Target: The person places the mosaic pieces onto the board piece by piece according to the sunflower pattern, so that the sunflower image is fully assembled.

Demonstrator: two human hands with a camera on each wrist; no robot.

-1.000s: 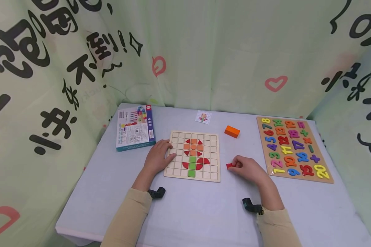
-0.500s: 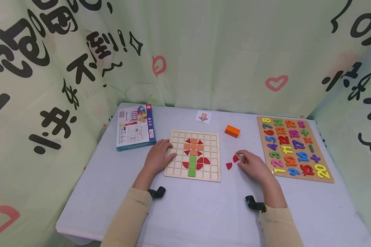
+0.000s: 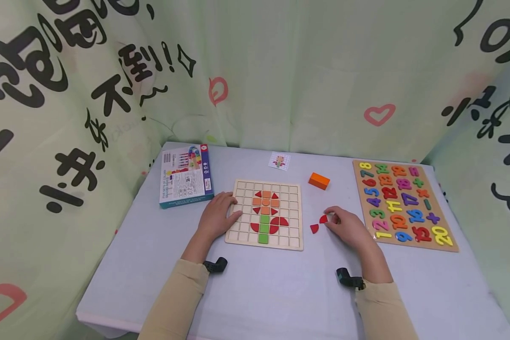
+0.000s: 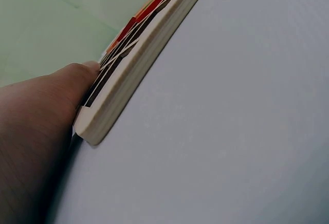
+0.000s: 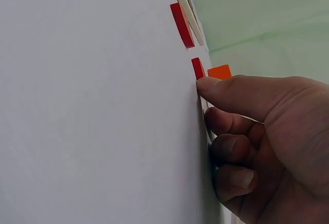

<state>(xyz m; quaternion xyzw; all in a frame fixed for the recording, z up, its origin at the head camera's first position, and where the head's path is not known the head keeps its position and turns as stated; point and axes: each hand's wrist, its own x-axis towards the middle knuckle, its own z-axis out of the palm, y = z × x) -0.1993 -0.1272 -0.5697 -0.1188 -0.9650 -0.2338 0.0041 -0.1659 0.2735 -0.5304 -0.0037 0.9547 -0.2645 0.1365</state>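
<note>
My left hand (image 3: pixel 216 215) rests at the left edge of the wooden grid board (image 3: pixel 295 241), its thumb lying on the board's surface. Orange squares, green squares and red pieces form a flower pattern on the board. To the right of it, my right hand (image 3: pixel 346 229) pinches a red quarter-circle piece (image 3: pixel 323 219) at the tabletop, part of it hidden by the fingers. Another red quarter-circle piece (image 3: pixel 314 228) lies just beside, nearer the board. In the right wrist view, the thumb (image 5: pixel 226 88) touches the piece's near end and the other fingers are curled.
Behind the board lies a small pattern card (image 3: pixel 279 161). An orange block (image 3: pixel 319 181) stands at its upper right. A number puzzle board (image 3: pixel 408 208) covers the table's right side, and a flat box (image 3: pixel 186 177) lies at the back left. Curtains surround the table.
My right hand has shifted right and slightly away from me, leaving one red quarter-circle piece on the cloth and now pinching another. The left hand and grid board have stayed put.
</note>
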